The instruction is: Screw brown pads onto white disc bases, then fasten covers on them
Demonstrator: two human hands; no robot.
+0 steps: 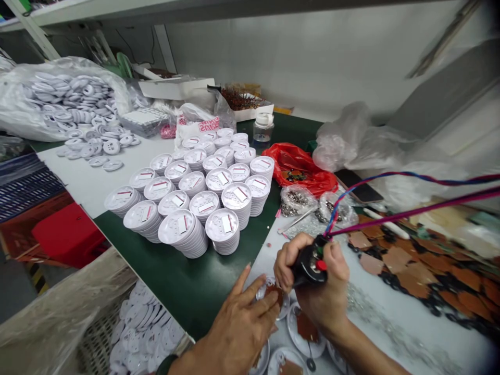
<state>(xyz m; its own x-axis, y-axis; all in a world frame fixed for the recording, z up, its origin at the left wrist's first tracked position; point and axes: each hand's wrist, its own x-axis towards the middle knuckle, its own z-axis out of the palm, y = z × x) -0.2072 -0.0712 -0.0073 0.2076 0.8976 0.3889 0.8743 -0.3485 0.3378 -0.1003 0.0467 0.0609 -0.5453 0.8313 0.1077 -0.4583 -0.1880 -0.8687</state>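
My right hand [316, 286] is wrapped round a black electric screwdriver [310, 265] with a red button and twisted wires coming from its top. Its tip is hidden behind the fingers. My left hand [240, 323] lies flat, fingers stretched out, with the fingertips on a brown plate [276, 294] in a white round cover [284, 312] under the screwdriver. Beside and below it lie several more white covers with brown plates, such as a white cover [292, 333] from which a black disc [311, 364] hangs on a wire.
Stacks of white round covers [183, 229] stand on the green mat [175, 276]. To the right are loose brown plates [417, 278], bags of small metal parts [299, 198], a red bag [300, 161] and a phone [359, 186]. A bottle [263, 130] stands behind; a bin of covers [144, 328] is lower left.
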